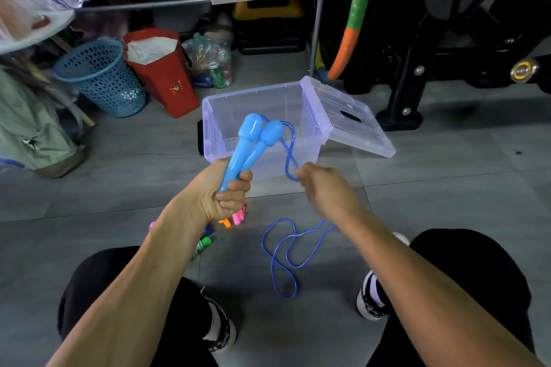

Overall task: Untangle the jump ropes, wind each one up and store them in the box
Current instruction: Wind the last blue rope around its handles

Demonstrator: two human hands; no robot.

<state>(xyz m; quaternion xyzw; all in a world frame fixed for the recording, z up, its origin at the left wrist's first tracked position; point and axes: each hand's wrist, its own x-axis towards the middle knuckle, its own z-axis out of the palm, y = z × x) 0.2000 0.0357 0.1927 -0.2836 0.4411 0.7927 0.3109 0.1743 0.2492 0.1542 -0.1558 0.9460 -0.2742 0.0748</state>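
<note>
While blue cord (283,256) lay looped on bare floor tiles (432,205) between the knees, the left hand (222,191) gripped both blue handles (256,140) together; the right hand (323,185) pinched the cord. Beyond, the clear box (262,116) stood open, lid (348,116) leaning off its right rim.

Two light-blue jump-rope handles (253,143) stand side by side, tilted, bulbous ends up, before the clear plastic box (310,140). Their blue cord (286,250) loops down onto the floor tiles. The box sits open, its lid (348,116) leaning back to the right. Pink, orange and green handles (229,222) lie on the floor below.
</note>
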